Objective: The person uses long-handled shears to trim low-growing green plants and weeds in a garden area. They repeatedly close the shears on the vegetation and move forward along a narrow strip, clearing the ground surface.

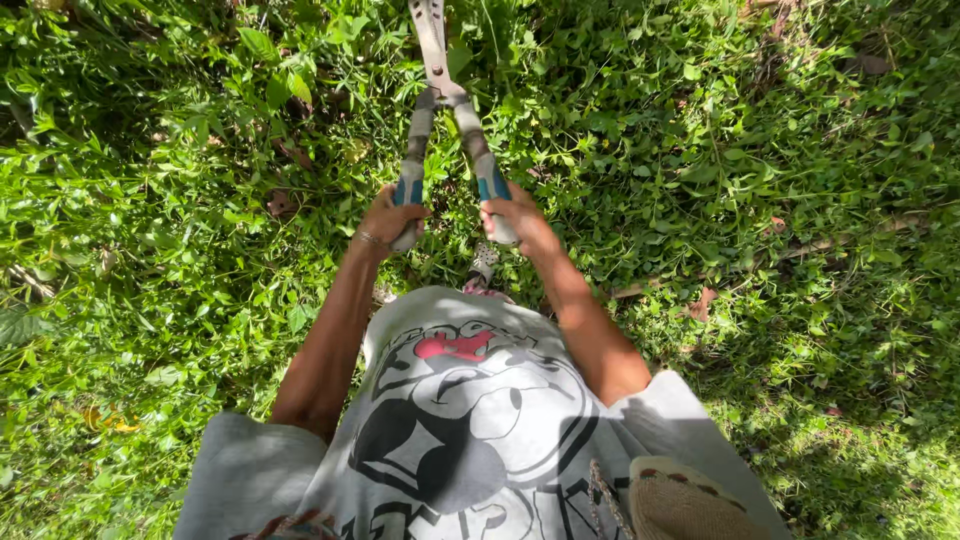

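Hedge shears (440, 95) held two-handed, long axis pointing straight ahead.
Left hand (388, 218) and right hand (515, 218) are each closed on a handle; blades shut, over weeds (700, 150).

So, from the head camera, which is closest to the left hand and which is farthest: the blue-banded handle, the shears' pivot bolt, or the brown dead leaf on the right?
1. Blue-banded handle: the left hand grips it.
2. Pivot bolt: up the shears, near the top of the picture, among the leafy weeds.
3. Brown dead leaf: far off to the right, past the right hand, low in the grass.
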